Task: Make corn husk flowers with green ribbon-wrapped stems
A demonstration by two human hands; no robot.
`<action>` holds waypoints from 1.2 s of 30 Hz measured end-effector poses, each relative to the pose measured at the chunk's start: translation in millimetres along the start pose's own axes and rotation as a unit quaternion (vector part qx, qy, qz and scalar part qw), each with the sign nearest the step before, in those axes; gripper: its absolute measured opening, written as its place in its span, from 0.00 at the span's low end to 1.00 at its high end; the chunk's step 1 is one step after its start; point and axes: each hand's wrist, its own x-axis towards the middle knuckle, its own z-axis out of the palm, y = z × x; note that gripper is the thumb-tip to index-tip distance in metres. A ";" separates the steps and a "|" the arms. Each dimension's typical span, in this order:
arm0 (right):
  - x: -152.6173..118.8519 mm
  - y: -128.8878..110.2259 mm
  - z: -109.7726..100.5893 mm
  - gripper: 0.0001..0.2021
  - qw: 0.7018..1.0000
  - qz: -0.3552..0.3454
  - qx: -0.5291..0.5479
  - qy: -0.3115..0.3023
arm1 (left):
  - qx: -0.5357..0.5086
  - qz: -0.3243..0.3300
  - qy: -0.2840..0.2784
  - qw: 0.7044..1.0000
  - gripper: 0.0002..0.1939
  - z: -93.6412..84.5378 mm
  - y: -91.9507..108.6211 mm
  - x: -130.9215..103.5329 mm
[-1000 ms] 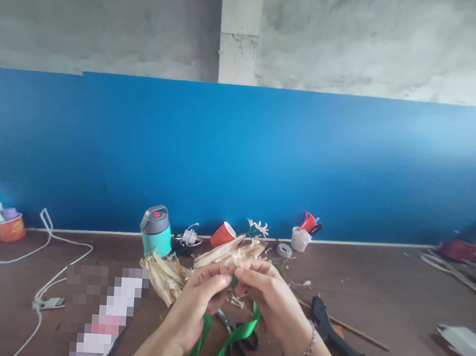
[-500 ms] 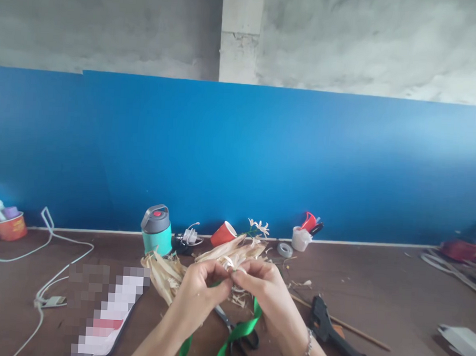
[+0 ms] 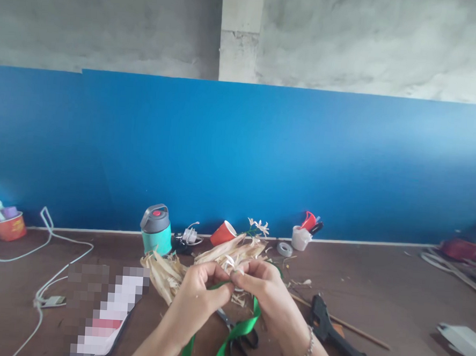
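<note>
My left hand (image 3: 204, 291) is closed in a pinch on a green ribbon (image 3: 245, 326), near its fingertips. The ribbon's loops hang below both hands. My right hand (image 3: 265, 290), with a chain bracelet at the wrist, pinches the base of a small white flower-like piece (image 3: 229, 262) of curled strips. The fingertips of both hands nearly meet there, and they partly hide the piece. Scissors (image 3: 239, 344) with black handles lie under the ribbon. Pale dried corn husks (image 3: 163, 273) are spread behind and beside my hands.
A black glue gun (image 3: 329, 334) and a thin stick (image 3: 359, 333) lie at right. Along the blue partition (image 3: 239, 156) stand a teal flask (image 3: 156, 240), a tipped red cup (image 3: 223, 233), a tape roll (image 3: 284, 249) and a white cup (image 3: 300, 239). White cables (image 3: 61, 266) run at left.
My left fingers have shifted slightly, and more green ribbon shows at their tips. The white piece is a little more exposed. My right hand stays nearly in place.
</note>
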 end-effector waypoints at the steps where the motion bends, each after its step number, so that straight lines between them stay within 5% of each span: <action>1: 0.7 0.9 -0.2 0.15 1.000 -0.001 -0.006 0.001 | 0.006 0.001 0.000 1.000 0.04 -0.1 0.0 0.2; 11: 3.2 -0.7 -8.0 0.12 0.994 0.036 0.043 -0.094 | -0.063 -0.022 -0.003 0.998 0.06 -4.2 -6.2 3.0; 23: 5.7 7.8 -13.9 0.10 0.969 0.052 0.106 -0.216 | -0.251 -0.096 -0.103 0.958 0.10 -2.5 -6.0 3.2; 31: 3.7 5.4 -15.4 0.11 0.964 0.050 0.110 -0.236 | -0.262 -0.095 -0.142 0.950 0.09 -1.3 -5.2 0.1; 36: -0.2 0.7 -11.7 0.11 0.975 0.052 0.108 -0.189 | -0.196 -0.049 -0.076 0.976 0.10 -0.2 -5.2 -0.4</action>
